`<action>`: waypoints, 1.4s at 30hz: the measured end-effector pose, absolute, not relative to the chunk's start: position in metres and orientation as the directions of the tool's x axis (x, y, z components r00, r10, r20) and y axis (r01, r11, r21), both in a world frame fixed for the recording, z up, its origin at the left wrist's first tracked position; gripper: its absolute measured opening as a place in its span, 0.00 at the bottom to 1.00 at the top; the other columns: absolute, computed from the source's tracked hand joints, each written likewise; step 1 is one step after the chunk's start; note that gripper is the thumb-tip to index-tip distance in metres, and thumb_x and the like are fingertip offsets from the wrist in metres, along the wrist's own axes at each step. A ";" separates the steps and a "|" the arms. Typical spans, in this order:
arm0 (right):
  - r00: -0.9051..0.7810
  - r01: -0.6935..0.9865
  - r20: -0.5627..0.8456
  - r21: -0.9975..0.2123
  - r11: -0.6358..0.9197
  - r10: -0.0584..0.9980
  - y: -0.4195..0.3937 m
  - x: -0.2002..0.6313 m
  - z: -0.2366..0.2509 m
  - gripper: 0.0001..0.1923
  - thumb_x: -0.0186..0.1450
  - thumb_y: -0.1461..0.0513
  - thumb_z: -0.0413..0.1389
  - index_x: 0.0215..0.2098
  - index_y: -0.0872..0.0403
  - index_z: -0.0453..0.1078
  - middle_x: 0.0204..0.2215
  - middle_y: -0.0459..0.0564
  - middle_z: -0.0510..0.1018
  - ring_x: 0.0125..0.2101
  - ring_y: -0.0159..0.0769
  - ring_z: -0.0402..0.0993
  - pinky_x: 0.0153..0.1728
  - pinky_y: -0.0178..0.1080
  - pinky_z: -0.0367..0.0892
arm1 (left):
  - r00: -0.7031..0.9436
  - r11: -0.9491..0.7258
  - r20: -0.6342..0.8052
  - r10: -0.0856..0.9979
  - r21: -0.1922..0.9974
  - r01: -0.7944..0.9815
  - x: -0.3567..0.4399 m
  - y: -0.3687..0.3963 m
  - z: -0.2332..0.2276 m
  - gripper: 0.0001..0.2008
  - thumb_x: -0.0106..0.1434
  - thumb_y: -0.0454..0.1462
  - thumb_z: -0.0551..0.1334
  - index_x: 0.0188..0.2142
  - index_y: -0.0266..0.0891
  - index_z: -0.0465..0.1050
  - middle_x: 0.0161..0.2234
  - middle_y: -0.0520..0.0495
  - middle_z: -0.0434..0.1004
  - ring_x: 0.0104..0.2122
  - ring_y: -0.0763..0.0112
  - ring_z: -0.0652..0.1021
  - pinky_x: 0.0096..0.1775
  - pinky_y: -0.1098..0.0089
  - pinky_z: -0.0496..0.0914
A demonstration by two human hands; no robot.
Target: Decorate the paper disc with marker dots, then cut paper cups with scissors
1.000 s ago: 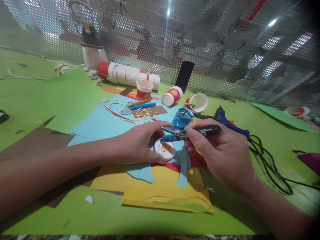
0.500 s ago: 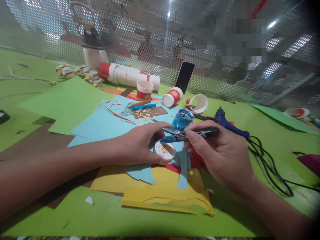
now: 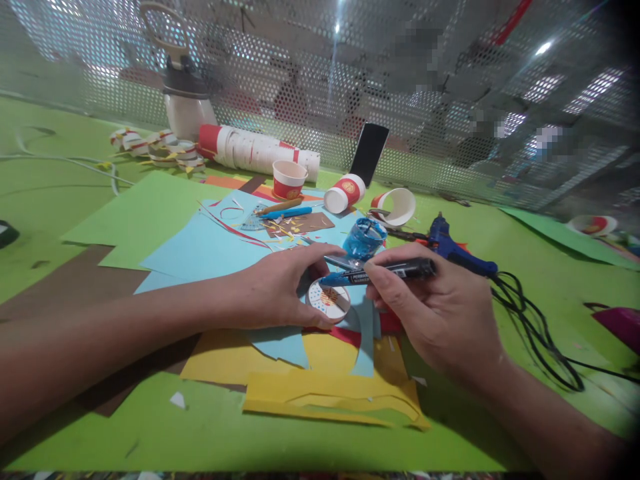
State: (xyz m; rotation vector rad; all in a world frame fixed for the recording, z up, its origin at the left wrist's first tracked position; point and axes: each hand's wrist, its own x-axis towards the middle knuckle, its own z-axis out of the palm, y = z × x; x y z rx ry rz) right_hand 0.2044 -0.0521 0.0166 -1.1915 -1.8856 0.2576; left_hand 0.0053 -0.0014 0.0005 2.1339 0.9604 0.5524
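Observation:
Between the thumb and fingers of my left hand is a small round white disc with blue dots and an orange-red pattern. My right hand is closed around a black permanent marker; its blue-stained tip end lies over the disc's upper edge. Whether the tip touches the surface I cannot tell. Just behind the marker stands a blue-smeared jar. Cut blue paper and yellow paper lie beneath and in front of the disc.
A blue glue gun with a looping black cord lies right. Paper cups, a stacked row of cups, a leaning phone and a bottle stand behind, before a perforated metal screen. Green paper lies left.
The marker and my right hand have shifted very slightly left. The green paper at the left has moved a little to the right. My left hand still holds the disc in place.

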 end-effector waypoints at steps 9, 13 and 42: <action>-0.167 0.666 0.592 -0.522 0.533 0.788 -0.053 0.204 0.016 0.07 0.64 0.58 0.59 0.32 0.54 0.72 0.18 0.41 0.74 0.17 0.28 0.70 0.21 0.33 0.67 | 0.637 -0.469 0.098 0.764 0.763 0.445 0.005 -0.001 -0.001 0.42 0.47 0.41 0.73 0.60 0.38 0.61 0.40 0.47 0.76 0.37 0.65 0.74 0.41 0.67 0.68; -0.152 0.664 0.593 -0.532 0.526 0.791 -0.053 0.203 0.015 0.07 0.64 0.58 0.60 0.32 0.54 0.72 0.19 0.42 0.76 0.18 0.30 0.72 0.21 0.34 0.68 | 0.642 -0.477 0.100 0.760 0.758 0.445 0.004 -0.001 -0.001 0.41 0.48 0.41 0.72 0.61 0.38 0.60 0.40 0.47 0.75 0.37 0.66 0.74 0.41 0.67 0.68; -0.056 0.611 0.602 -0.610 0.504 0.797 -0.052 0.202 0.018 0.11 0.64 0.55 0.59 0.28 0.52 0.71 0.17 0.42 0.76 0.16 0.30 0.73 0.17 0.33 0.70 | 0.636 -0.497 0.123 0.762 0.741 0.452 0.005 -0.001 -0.001 0.40 0.48 0.44 0.72 0.59 0.41 0.62 0.41 0.48 0.74 0.36 0.67 0.74 0.39 0.68 0.69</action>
